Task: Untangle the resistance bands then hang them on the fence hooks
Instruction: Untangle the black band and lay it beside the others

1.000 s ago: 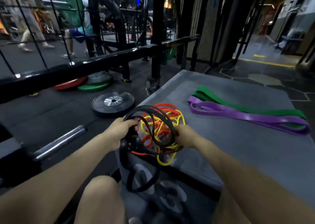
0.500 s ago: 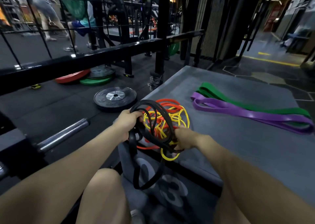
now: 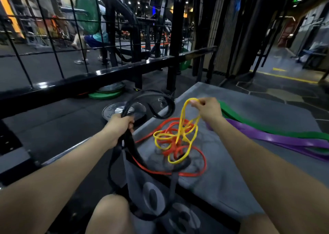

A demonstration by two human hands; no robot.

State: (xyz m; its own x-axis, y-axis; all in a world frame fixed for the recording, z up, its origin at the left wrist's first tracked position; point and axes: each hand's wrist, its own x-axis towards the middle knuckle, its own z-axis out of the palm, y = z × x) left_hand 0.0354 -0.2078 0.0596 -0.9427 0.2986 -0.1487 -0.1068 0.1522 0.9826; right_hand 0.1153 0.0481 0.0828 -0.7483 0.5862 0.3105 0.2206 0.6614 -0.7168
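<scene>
Right between the two hands lies the tangle: a yellow band (image 3: 175, 141) and an orange-red band (image 3: 178, 173) knotted into each other on the grey padded box (image 3: 231, 180), with a black band (image 3: 149, 98) running through the heap. The left hand (image 3: 118, 127) has its fingers curled tight round a bunched part of the black band; above that hand the band arches up in a big loop, and below it long strands hang down past the box's near edge towards the person's knee (image 3: 110, 214). The right hand (image 3: 208, 109) is raised above the tangle, pinching the top of a yellow loop between thumb and fingertips, so two yellow strands are drawn taut from the heap up to that hand. The hands are held apart, the left lower and nearer the body, the right higher and farther out.

Just beyond the right hand, a purple band (image 3: 267, 135) and a green band (image 3: 258, 125) lie flat side by side on the box, trailing off to the right. Beyond the left hand a grey weight plate (image 3: 114, 111) lies on the dark floor, and farther out a black railing with wire mesh fence (image 3: 53, 84) crosses the view, with coloured plates (image 3: 105, 94) under it
</scene>
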